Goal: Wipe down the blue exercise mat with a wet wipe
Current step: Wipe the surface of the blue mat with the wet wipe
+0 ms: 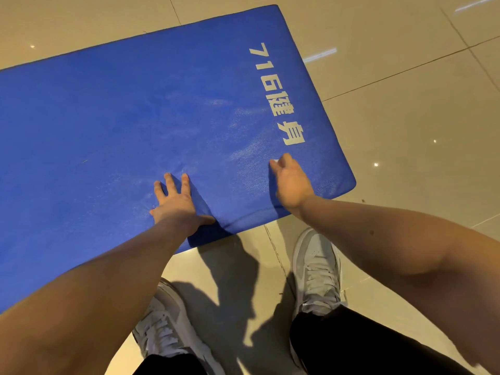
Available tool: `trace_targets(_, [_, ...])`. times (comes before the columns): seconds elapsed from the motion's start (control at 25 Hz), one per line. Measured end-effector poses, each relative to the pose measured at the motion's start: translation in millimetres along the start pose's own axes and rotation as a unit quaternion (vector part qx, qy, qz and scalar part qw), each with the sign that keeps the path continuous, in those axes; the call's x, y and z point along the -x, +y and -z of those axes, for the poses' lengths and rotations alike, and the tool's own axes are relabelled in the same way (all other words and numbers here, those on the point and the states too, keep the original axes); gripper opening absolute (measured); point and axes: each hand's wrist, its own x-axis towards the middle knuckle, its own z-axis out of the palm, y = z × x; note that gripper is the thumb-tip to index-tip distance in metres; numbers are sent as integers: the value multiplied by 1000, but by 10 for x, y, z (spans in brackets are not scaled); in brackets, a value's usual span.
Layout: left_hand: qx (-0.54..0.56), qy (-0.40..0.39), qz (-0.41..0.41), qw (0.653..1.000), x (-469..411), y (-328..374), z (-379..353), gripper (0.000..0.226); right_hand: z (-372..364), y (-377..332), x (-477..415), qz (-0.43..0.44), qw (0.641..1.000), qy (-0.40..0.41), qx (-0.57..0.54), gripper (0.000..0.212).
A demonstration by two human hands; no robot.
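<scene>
The blue exercise mat (113, 125) lies on the tiled floor, with white print "716" and characters near its right end. My left hand (176, 201) rests flat on the mat close to its near edge, fingers spread, holding nothing. My right hand (290, 180) presses on the mat near its right near corner, just below the print, with its fingers curled. A small white sliver of the wet wipe (275, 160) shows at its fingertips; the rest is hidden under the hand. Pale damp streaks (243, 147) mark the mat beyond my right hand.
Glossy beige floor tiles (405, 117) surround the mat. My two grey sneakers (316, 269) stand on the floor just before the mat's near edge, below black trouser legs. The mat runs out of view to the left.
</scene>
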Motion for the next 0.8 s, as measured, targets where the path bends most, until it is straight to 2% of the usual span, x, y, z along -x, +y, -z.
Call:
trace_targets(0.08, [3,-5,-4,1000,8,1,8,139,-29,22,6,-54,998,20,-2,38])
trace_targets(0.16, [-2,-2,-9,1000,10,-6,7,138,-101,-206,73,-77,996,32,-31,32])
trace_targets(0.24, [-7,-2,-12,1000,-3,0,9,138,-246,-505,200,-35,998,10,-42,29])
trace_targets(0.32, [-9,3,-10,1000,-13,1,1,137,-327,-743,377,42,998,-19,-35,31])
trace_targets(0.44, [-11,7,-11,1000,-18,-10,-7,136,-282,-614,415,117,993,-18,-3,32])
trace_targets(0.56, [-11,8,-16,1000,-18,-23,-13,137,-128,-230,392,35,999,-20,2,19])
trace_targets(0.64, [-12,9,-17,1000,-23,-32,-18,138,-90,10,388,-15,1000,14,-14,23])
trace_targets(0.72, [-14,13,-20,1000,-26,-33,-26,138,-115,80,439,-31,999,22,-6,29])
trace_targets(0.8, [-18,18,-21,999,-19,-33,-38,138,-208,-59,525,-18,999,35,-34,14])
